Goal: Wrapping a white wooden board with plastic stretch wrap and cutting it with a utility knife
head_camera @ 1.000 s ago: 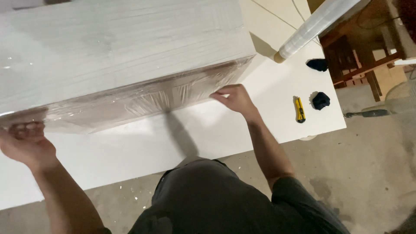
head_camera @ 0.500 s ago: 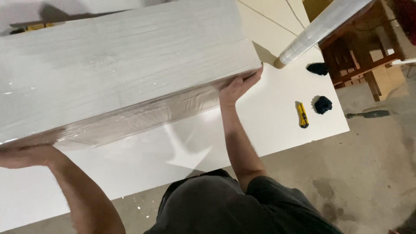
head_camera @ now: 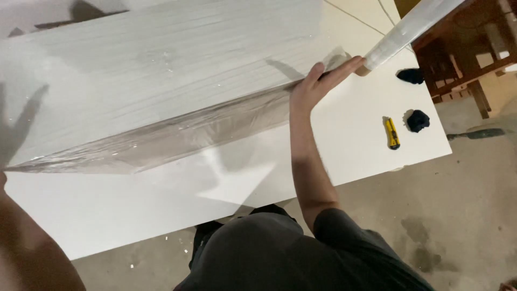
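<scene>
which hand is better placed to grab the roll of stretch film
Right. The right hand lies flat on the wrapped white panel with fingertips almost at the stretch film roll; of the left arm, only the forearm shows at the far bottom corner.

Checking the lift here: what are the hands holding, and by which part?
The right hand presses flat against the right end of the film-wrapped white panel, near its lower corner. The left hand's hold is out of view.

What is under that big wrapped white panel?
Under the wrapped panel lies a white table; its raised near edge, held by the right hand, leaves a shadowed gap. Anything farther back is covered.
</scene>
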